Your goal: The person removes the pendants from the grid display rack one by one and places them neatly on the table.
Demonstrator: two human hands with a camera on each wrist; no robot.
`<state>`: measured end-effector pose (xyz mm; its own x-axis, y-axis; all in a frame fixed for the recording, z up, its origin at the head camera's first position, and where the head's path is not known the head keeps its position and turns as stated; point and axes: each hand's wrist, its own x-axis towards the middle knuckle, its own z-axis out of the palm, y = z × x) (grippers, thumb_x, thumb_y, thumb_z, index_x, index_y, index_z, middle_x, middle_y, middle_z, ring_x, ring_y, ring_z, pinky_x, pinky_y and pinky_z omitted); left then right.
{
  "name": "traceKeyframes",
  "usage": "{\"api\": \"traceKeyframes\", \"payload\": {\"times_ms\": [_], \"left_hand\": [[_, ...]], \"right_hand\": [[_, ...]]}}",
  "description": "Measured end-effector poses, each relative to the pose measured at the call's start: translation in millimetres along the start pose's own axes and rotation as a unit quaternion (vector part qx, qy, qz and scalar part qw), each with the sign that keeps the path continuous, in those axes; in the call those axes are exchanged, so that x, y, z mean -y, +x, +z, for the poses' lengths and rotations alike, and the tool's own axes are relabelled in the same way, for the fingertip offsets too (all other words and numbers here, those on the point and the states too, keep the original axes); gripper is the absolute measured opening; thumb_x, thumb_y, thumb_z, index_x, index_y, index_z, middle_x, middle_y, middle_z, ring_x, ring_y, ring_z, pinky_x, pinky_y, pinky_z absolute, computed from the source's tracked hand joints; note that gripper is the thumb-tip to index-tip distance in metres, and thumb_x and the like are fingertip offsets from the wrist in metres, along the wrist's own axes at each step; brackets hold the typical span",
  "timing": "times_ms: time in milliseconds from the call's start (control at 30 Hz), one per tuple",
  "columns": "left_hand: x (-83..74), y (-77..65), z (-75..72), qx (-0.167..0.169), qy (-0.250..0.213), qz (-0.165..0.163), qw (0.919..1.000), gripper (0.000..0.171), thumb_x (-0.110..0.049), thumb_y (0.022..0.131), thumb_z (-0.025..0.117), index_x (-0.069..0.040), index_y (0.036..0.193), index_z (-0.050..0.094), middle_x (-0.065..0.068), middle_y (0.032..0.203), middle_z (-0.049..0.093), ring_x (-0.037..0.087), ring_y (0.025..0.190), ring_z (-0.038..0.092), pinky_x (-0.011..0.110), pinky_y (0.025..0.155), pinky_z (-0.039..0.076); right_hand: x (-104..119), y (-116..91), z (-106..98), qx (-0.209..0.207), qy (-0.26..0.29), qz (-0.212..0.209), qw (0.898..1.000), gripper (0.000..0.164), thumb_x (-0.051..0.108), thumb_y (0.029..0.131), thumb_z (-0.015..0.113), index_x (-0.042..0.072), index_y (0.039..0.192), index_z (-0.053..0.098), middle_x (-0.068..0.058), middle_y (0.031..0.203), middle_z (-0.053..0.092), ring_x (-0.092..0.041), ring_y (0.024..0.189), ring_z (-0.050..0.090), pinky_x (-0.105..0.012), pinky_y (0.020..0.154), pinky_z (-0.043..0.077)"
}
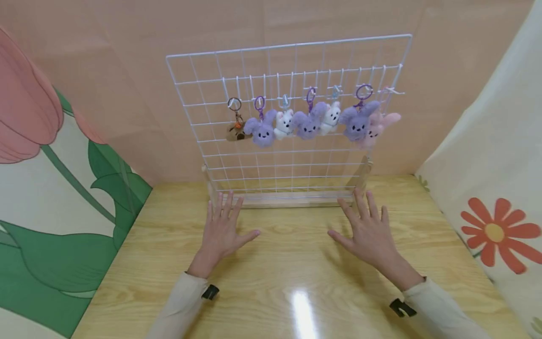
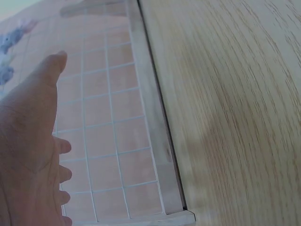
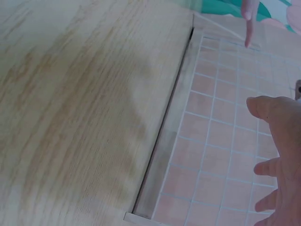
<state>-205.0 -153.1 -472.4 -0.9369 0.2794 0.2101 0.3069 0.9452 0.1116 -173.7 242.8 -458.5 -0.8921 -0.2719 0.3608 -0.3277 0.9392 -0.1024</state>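
Observation:
My left hand (image 1: 221, 234) spreads its fingers in front of the left foot of a white wire grid rack (image 1: 292, 165), holding nothing. On the other side my right hand (image 1: 369, 234) is spread the same way near the rack's right foot, also holding nothing. From hooks on the grid hang several plush keychains: a brown one (image 1: 237, 132) at the left, purple bunnies (image 1: 263, 133), white bears (image 1: 283, 123) and a pink bunny (image 1: 374, 132) at the right. Both wrist views show the thumb and fingertips before the bare lower grid; whether they touch the rack is unclear.
The rack stands in a wooden base (image 1: 292, 200) at the back of the wood-grain table (image 1: 275, 263). A pink cloth (image 1: 127, 94) hangs behind it. Printed curtains flank the table, tulips (image 1: 25, 103) at left and a red flower (image 1: 499, 233) at right.

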Motion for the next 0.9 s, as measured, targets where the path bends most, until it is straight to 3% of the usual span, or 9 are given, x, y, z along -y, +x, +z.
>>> {"api": "traceKeyframes", "payload": {"times_ms": [333,533,667,767,900], "left_hand": [[2.9,2.0,-8.5,0.008,0.003,-0.006,0.9999,0.107,-0.085,0.087,0.046,-0.016,0.164,0.02,0.013,0.172,0.004,0.04,0.157,0.003,0.062,0.126,-0.002],[12.9,4.4,-20.7,0.003,0.006,-0.009,0.9999,0.106,-0.082,0.088,0.048,-0.011,0.163,0.024,0.019,0.17,0.008,0.042,0.156,0.005,0.064,0.126,0.007],[23.5,6.5,-30.0,-0.006,-0.002,-0.009,0.9999,0.104,-0.081,0.09,0.048,-0.011,0.162,0.026,0.019,0.17,0.008,0.041,0.156,0.006,0.065,0.125,0.012],[31.1,8.3,-39.0,-0.014,0.001,-0.002,0.9999,0.101,-0.077,0.092,0.05,-0.008,0.16,0.025,0.021,0.169,0.013,0.042,0.155,0.011,0.064,0.124,0.016],[40.8,10.9,-49.3,-0.027,0.006,-0.007,0.9996,0.099,-0.071,0.094,0.053,-0.004,0.16,0.024,0.024,0.166,0.021,0.043,0.153,0.019,0.06,0.124,0.023]], "right_hand": [[-3.3,5.9,-7.6,-0.01,-0.004,0.002,1.0,0.091,0.065,0.088,0.068,0.018,0.159,0.037,-0.024,0.168,0.015,-0.048,0.154,0.007,-0.084,0.106,0.022],[-8.1,8.8,-17.4,-0.029,-0.005,-0.005,1.0,0.092,0.062,0.085,0.072,0.02,0.159,0.036,-0.027,0.164,0.023,-0.053,0.149,0.02,-0.085,0.102,0.028],[-14.1,12.4,-26.0,-0.057,0.002,-0.02,0.998,0.087,0.06,0.084,0.074,0.016,0.154,0.045,-0.029,0.16,0.029,-0.055,0.145,0.027,-0.081,0.1,0.035],[-20.3,16.7,-33.0,-0.097,0.008,-0.049,0.994,0.082,0.063,0.087,0.068,0.007,0.146,0.054,-0.032,0.156,0.035,-0.056,0.14,0.034,-0.077,0.102,0.039],[-28.4,22.3,-42.1,-0.143,0.011,-0.085,0.986,0.088,0.073,0.093,0.051,-0.001,0.139,0.058,-0.036,0.15,0.043,-0.057,0.135,0.042,-0.07,0.107,0.04]]}}
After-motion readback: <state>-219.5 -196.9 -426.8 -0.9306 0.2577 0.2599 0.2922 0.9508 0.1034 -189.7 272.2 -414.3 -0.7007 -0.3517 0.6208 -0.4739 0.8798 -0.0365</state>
